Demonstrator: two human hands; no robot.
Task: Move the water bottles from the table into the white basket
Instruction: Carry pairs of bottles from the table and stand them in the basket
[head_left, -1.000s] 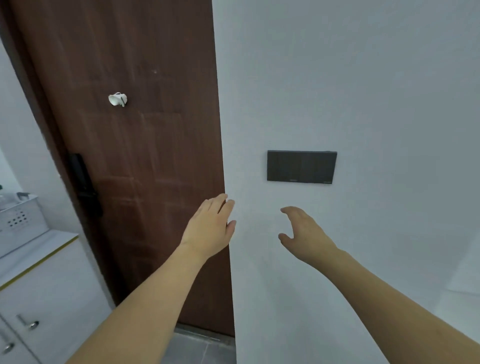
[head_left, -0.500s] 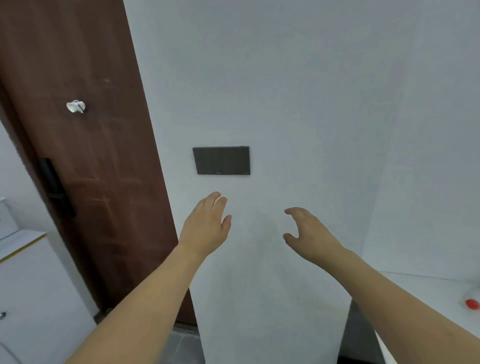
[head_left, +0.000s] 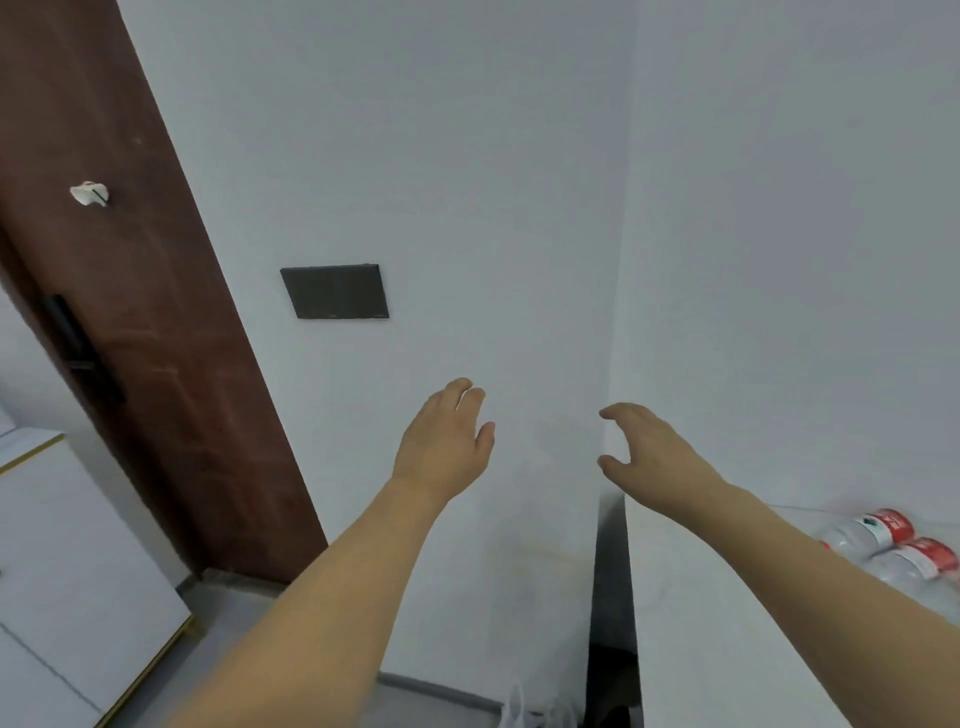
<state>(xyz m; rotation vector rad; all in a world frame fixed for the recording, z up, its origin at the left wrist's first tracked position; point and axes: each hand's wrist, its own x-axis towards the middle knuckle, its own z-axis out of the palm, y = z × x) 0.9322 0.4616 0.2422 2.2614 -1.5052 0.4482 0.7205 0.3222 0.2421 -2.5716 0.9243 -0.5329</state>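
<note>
Both hands, left (head_left: 447, 441) and right (head_left: 654, 452), empty, fingers loose. Bottles (head_left: 888, 545) lie at the worktop's (head_left: 701, 597) right edge. Basket unseen; none moved.

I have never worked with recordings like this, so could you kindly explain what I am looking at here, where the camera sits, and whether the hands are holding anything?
There is no machine here: a person wears one wide-angle camera on the head, looking forward and down, so the two bare arms you see are their own. The left hand and the right hand are both raised in the air in front of a white wall, fingers relaxed, holding nothing. On the wall is a dark panel, and to the left a brown door with a small white hook. At the lower right is a white table, and on it, near the picture's edge, lie clear water bottles with red labels, partly hidden by the right forearm. A white cabinet stands at the lower left. No basket is in view.
</note>
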